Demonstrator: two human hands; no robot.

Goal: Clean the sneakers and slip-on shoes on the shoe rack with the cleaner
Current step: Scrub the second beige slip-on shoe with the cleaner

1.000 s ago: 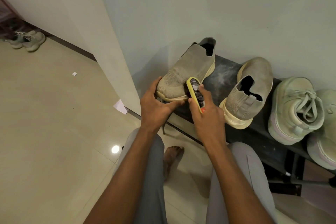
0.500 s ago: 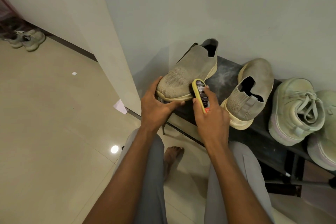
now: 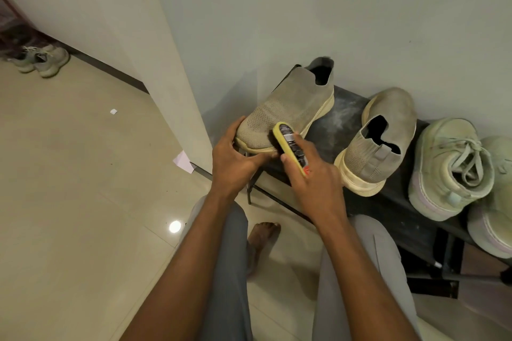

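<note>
Yellow-backed and dark-bristled, the cleaner brush point(image 3: 289, 147) is pressed sideways against the toe flank of a grey-beige knit slip-on shoe point(image 3: 288, 111), which stands at the left end of the black shoe rack point(image 3: 393, 202) with its toe over the front edge. The right hand point(image 3: 313, 174) grips the brush, fingers curled over its labelled back and thumb along the near edge. The left hand point(image 3: 235, 158) grasps the toe of the same shoe, fingers wrapped round the tip and thumb lying under the pale sole just beside the bristles.

Further right on the rack lies the second slip-on shoe point(image 3: 379, 141), heel toward the person, apart from the first with dusty black shelf between them. Beside it stand two pale green laced sneakers point(image 3: 451, 166), touching each other, the far one cut off by the picture's edge.

Below the forearms are grey-trousered knees and one bare foot point(image 3: 263, 235) on the cream tiled floor point(image 3: 83, 174). A scrap of white paper point(image 3: 182, 162) lies at the foot of the wall corner, and another pair of sneakers point(image 3: 41, 59) sits by the far wall.
</note>
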